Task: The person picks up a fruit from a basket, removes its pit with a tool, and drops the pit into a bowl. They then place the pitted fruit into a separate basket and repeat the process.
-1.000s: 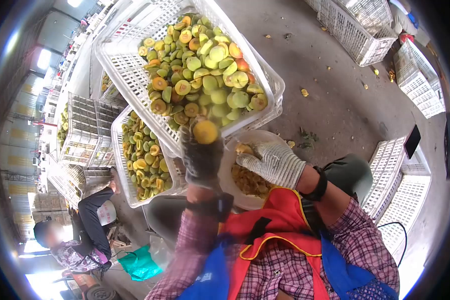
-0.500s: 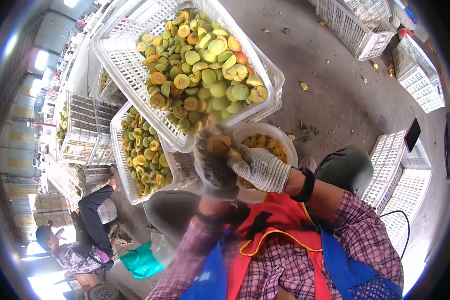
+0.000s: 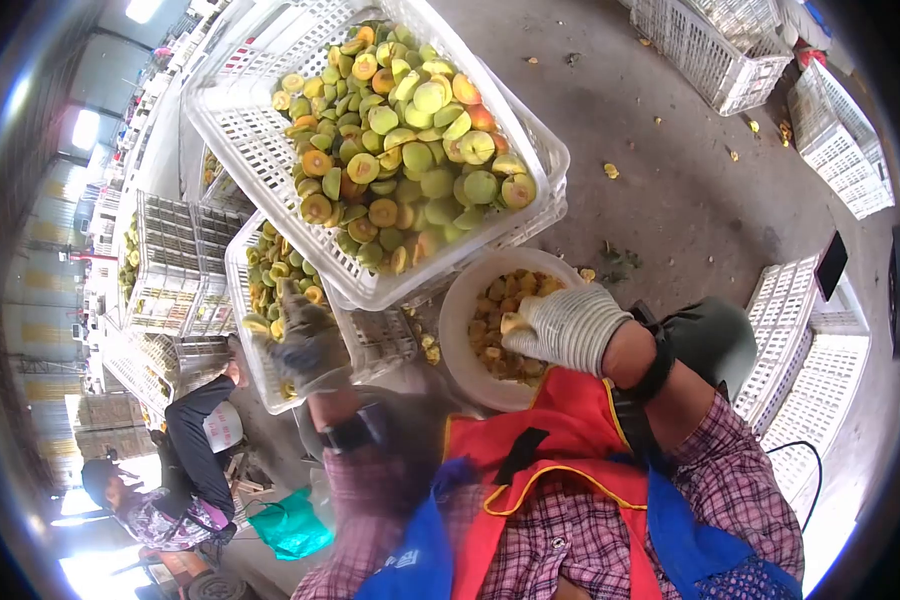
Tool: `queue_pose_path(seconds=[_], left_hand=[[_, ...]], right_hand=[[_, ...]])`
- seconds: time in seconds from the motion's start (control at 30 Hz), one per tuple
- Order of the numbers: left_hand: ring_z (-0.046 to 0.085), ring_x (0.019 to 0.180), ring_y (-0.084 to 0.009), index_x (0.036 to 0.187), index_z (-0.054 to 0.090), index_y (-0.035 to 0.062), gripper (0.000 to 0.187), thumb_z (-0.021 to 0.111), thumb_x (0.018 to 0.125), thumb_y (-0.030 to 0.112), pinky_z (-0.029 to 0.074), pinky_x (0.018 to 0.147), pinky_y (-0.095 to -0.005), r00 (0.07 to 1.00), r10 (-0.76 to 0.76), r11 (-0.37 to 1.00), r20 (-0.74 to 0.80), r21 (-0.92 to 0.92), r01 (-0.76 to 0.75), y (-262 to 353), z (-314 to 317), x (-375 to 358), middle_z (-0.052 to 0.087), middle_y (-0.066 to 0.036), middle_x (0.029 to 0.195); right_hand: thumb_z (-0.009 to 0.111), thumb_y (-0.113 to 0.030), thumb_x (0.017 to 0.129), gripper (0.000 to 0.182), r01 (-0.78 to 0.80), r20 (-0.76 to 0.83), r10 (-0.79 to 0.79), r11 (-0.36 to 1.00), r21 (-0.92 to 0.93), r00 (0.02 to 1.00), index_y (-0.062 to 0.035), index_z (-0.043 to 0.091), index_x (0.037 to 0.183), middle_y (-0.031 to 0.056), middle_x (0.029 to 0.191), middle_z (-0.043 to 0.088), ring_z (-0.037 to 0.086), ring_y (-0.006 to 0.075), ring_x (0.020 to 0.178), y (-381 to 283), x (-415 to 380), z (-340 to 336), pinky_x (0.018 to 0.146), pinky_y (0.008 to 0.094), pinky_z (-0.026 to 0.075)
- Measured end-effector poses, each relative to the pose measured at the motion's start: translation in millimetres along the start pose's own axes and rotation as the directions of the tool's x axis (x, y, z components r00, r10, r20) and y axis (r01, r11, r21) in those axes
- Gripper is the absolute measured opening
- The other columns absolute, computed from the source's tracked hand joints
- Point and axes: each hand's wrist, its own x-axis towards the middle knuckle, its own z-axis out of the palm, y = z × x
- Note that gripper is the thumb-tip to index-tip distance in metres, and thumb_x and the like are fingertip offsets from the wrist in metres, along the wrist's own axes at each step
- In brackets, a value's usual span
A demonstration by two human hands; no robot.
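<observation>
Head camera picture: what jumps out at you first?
The big white crate heaped with green and orange fruit halves fills the top middle. Just below, the right hand in a white glove rests over a white bowl of yellow pieces, while the left hand in a dark glove reaches over a lower crate of halves.

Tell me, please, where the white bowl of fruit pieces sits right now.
The white bowl sits centre frame in the head view, just below the big crate of halved fruit, with the right hand over its right rim.
</observation>
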Motion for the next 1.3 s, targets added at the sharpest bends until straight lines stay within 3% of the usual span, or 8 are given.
queue_pose_path(seconds=[0.17, 0.2, 0.37, 0.6, 0.67, 0.87, 1.03, 1.3], left_hand=[[0.06, 0.089, -0.0258, 0.121, 0.053, 0.0002, 0.049, 0.063, 0.081, 0.025, 0.05, 0.073, -0.0335, 0.965, 0.21, -0.016, 0.154, 0.988, -0.155, -76.5, 14.6, 69.7, 0.061, -0.013, 0.095], [0.059, 0.1, -0.0337, 0.12, 0.054, 0.0047, 0.047, 0.062, 0.08, 0.028, 0.05, 0.079, -0.0377, 0.915, 0.162, -0.598, 0.369, 0.775, -0.206, -82.7, 11.8, 91.1, 0.058, -0.02, 0.107], [0.059, 0.091, -0.0398, 0.107, 0.058, 0.0122, 0.035, 0.062, 0.078, 0.031, 0.049, 0.077, -0.0453, 0.942, -0.014, -0.877, 0.337, 0.448, -0.173, -112.4, 13.6, 123.8, 0.044, -0.023, 0.125], [0.058, 0.087, -0.0271, 0.112, 0.053, 0.0076, 0.039, 0.063, 0.079, 0.026, 0.049, 0.074, -0.0362, 0.985, -0.023, -0.577, 0.168, 0.803, -0.151, -113.0, 13.6, 95.8, 0.056, -0.015, 0.099], [0.056, 0.085, -0.0211, 0.11, 0.053, 0.0042, 0.034, 0.059, 0.085, 0.026, 0.047, 0.076, -0.0306, 0.979, -0.025, 0.535, 0.204, 0.83, -0.159, -116.7, 22.0, 50.9, 0.058, -0.012, 0.099], [0.052, 0.089, -0.0151, 0.119, 0.049, 0.0024, 0.043, 0.051, 0.093, 0.036, 0.044, 0.081, -0.0282, 0.998, -0.057, 0.903, -0.015, 0.425, 0.058, -130.1, 80.5, -48.3, 0.057, -0.006, 0.102], [0.053, 0.092, -0.0175, 0.112, 0.049, 0.0026, 0.047, 0.044, 0.094, 0.045, 0.043, 0.085, -0.0304, 0.985, -0.016, 0.733, 0.17, 0.672, -0.104, -132.3, 82.4, -59.0, 0.056, -0.009, 0.098], [0.054, 0.096, -0.0184, 0.105, 0.053, 0.0067, 0.037, 0.048, 0.092, 0.041, 0.044, 0.086, -0.032, 0.978, 0.059, 0.725, 0.202, 0.664, -0.181, -144.7, 77.2, -69.6, 0.055, -0.007, 0.102]], right_hand=[[0.05, -0.048, 0.085, 0.045, 0.028, -0.103, -0.04, 0.993, -0.115, 0.994, -0.0049, 0.064, 0.091, 0.0151, 0.077, 0.065, 0.063, 0.033, 0.072, 8.8, 16.8, 9.1, 0.069, 0.0428, 0.05], [0.05, -0.048, 0.085, 0.045, 0.069, -0.085, -0.078, 0.992, -0.108, 0.993, -0.0057, 0.063, 0.094, 0.015, 0.078, 0.065, 0.063, 0.033, 0.073, 9.6, 18.8, 9.9, 0.07, 0.0426, 0.05], [0.047, -0.051, 0.085, 0.052, -0.021, 0.014, 0.022, 0.998, -0.065, 1.0, -0.0053, 0.065, 0.101, 0.019, 0.091, 0.065, 0.062, 0.0364, 0.085, 12.3, 19.0, 4.6, 0.078, 0.0457, 0.047], [0.049, -0.044, 0.087, 0.046, -0.032, -0.289, 0.05, 0.997, 0.066, 0.956, -0.0041, 0.061, 0.107, 0.0199, 0.091, 0.064, 0.062, 0.0373, 0.08, 4.6, 17.8, 10.2, 0.077, 0.0436, 0.048], [0.05, -0.039, 0.087, 0.042, -0.002, -0.415, 0.067, 0.988, 0.156, 0.907, -0.0036, 0.06, 0.108, 0.0195, 0.092, 0.063, 0.062, 0.0373, 0.079, 2.4, 16.3, 15.0, 0.076, 0.0428, 0.049], [0.052, -0.02, 0.089, 0.029, 0.534, -0.578, -0.506, 0.834, -0.137, 0.641, -0.0076, 0.057, 0.115, 0.0167, 0.108, 0.06, 0.062, 0.0319, 0.088, 2.4, 23.1, 28.6, 0.077, 0.0391, 0.051], [0.056, -0.016, 0.082, 0.027, 0.213, -0.406, -0.103, 0.948, 0.237, 0.908, -0.0078, 0.059, 0.108, 0.0193, 0.111, 0.056, 0.062, 0.0335, 0.084, -18.4, 17.6, 24.5, 0.067, 0.0379, 0.053], [0.045, -0.023, 0.091, 0.024, 0.378, -0.563, -0.454, 0.89, -0.254, 0.69, -0.0096, 0.06, 0.102, 0.0169, 0.084, 0.06, 0.061, 0.0333, 0.064, -15.1, 17.9, 35.6, 0.055, 0.0436, 0.049]])
